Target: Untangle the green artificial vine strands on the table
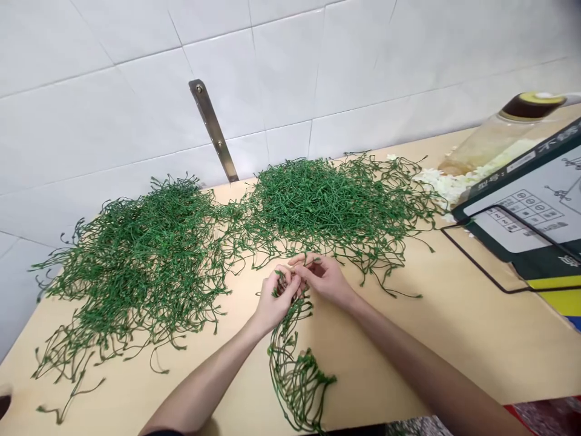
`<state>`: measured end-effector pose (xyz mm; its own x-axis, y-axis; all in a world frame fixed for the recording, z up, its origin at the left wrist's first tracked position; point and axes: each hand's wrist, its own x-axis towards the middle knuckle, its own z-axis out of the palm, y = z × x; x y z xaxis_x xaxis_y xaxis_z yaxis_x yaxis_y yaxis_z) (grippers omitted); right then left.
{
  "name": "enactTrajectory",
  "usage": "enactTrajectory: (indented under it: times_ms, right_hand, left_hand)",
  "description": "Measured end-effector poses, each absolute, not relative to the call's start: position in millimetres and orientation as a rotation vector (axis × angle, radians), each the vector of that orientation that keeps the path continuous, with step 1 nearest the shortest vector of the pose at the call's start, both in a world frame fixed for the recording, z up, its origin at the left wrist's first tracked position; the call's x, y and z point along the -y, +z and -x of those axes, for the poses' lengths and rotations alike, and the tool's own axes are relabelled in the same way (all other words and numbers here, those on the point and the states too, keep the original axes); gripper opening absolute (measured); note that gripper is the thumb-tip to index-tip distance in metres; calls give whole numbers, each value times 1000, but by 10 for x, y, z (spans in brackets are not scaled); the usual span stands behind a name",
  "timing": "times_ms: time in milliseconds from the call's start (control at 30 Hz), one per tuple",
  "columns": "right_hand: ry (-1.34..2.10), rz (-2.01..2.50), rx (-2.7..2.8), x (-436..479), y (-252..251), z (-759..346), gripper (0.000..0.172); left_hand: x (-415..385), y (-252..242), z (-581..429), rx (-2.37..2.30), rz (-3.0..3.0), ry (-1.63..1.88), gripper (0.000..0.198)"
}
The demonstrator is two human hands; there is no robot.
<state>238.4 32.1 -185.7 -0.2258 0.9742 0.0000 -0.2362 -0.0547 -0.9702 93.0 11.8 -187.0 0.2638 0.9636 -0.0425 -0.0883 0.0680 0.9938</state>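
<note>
My left hand (pixel 278 300) is closed around the upper end of a strung bunch of green plastic stems (pixel 290 369), which trails down the table toward me. Close against it, my right hand (pixel 327 280) pinches a green stem at the fingertips. The two hands touch or nearly touch, so the exact joint between the stems is hidden by fingers. Just beyond them lies a dense heap of loose green stems (pixel 318 200), each thin with small knobbed ends. A second, wider heap of the same stems (pixel 136 260) spreads to the left.
At the right stand a dark green printed box (pixel 535 200), a black wire frame (pixel 481 266) and a clear bottle (pixel 485 142) with a yellow and brown lid. White petals (pixel 447 184) lie beside the bottle. A metal bracket (pixel 213 127) is fixed to the tiled wall behind the table (pixel 390 339).
</note>
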Motion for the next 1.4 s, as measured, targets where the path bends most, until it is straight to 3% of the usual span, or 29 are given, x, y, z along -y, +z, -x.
enactTrajectory:
  times_ms: [400,533,667,800,933,1000,1267,1400]
  right_hand:
    - [1320,1205,986,-396,-1837,-2510,45]
    - [1057,1194,1053,-428,-1804,-2568,33]
    - [1017,1204,1116,-408,-1807,-2526,35]
    - [861,1228,924,-464,-1795,-2583,24]
    - [614,1129,760,-554,-1795,-2705,67]
    - [546,1117,808,-567,-1803,-2732,75]
    - [265,1214,1070,-526,-1843,-2738,48]
    - [-37,1276,1180,-522,-1846,-2802,37]
  left_hand:
    - [-24,-1909,-903,-889,-1290,967,34]
    - [-57,-1871,-893,-923,-1179,956,33]
    - [-115,-1890,-872,-818,-1009,1022,32]
    - [-124,-1945,-833,-744,-945,1020,30]
    - [-110,-1946,-826,-722,-961,973,29]
    - [-109,-1927,-839,-746,-942,961,31]
    - [-134,-1816,-864,-856,-882,900,43]
    - [-128,-1768,-856,-895,-913,902,46]
